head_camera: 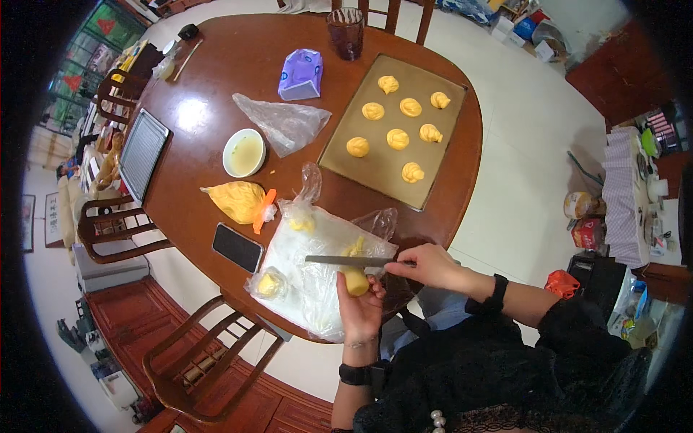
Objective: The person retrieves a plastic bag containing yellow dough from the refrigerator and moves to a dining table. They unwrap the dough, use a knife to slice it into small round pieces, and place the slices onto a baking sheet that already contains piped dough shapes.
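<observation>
In my right hand (425, 264) is a long dark knife (341, 261), its blade pointing left and lying across a yellow cylindrical piece of dough (355, 281). My left hand (360, 311) grips that cylinder from below. Beneath and beyond the knife lies a white board (314, 243) partly covered with clear plastic film (316, 308). Some yellow bits (354, 248) rest just past the blade. Two wrapped pale yellow lumps sit on the board, one at its upper left (301, 223) and another at its lower left (269, 283).
A baking tray (373, 189) with several piped yellow swirls stands at the upper right. Left of the board are a filled piping bag (235, 201), a phone (238, 247) and a bowl of liquid (244, 153). A wire rack (143, 154) and a dark cup (345, 35) stand farther off.
</observation>
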Available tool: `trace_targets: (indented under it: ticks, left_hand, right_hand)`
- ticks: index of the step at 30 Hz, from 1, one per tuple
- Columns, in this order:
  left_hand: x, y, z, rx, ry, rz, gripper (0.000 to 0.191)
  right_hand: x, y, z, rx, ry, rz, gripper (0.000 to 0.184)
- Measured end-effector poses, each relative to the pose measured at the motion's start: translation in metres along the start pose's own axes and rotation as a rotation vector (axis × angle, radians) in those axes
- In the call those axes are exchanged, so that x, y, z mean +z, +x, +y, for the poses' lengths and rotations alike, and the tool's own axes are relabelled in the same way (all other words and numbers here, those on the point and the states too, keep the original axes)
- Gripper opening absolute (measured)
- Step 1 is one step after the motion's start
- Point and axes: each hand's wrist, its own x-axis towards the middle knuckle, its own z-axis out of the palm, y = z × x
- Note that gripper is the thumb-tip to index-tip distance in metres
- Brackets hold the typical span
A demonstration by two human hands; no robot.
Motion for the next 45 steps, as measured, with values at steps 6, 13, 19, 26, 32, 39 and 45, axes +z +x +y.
trace_targets:
  ticks: [6, 13, 19, 26, 32, 39, 45]
  left_hand:
    - [0.029, 0.0, -0.004, 0.054, -0.005, 0.309, 0.039]
    - [-0.002, 0.001, -0.003, -0.077, -0.112, -0.072, 0.041]
    - [0.02, -0.002, -0.007, 0.045, -0.09, 0.209, 0.043]
    - [0.0, 0.005, -0.01, -0.007, -0.115, 0.019, 0.043]
    - [0.005, 0.003, -0.008, -0.036, -0.127, -0.012, 0.043]
    - [-0.009, -0.02, 0.003, 0.35, 0.677, 0.014, 0.048]
    - [-0.026, -0.031, 0.01, 0.589, 1.13, 0.038, 0.079]
  right_hand:
    - [0.0, -0.025, -0.012, -0.16, -0.14, 0.011, 0.046]
    - [0.005, 0.002, 0.001, 0.048, -0.053, 0.093, 0.056]
    - [0.002, -0.027, -0.009, -0.109, -0.041, 0.013, 0.047]
    - [0.005, -0.011, -0.005, 0.026, -0.106, 0.049, 0.055]
    - [0.009, -0.002, 0.004, 0.019, 0.017, 0.111, 0.055]
    - [0.006, -0.004, 0.01, 0.06, 0.054, 0.047, 0.052]
    - [0.007, 0.002, 0.019, 0.057, -0.031, 0.015, 0.054]
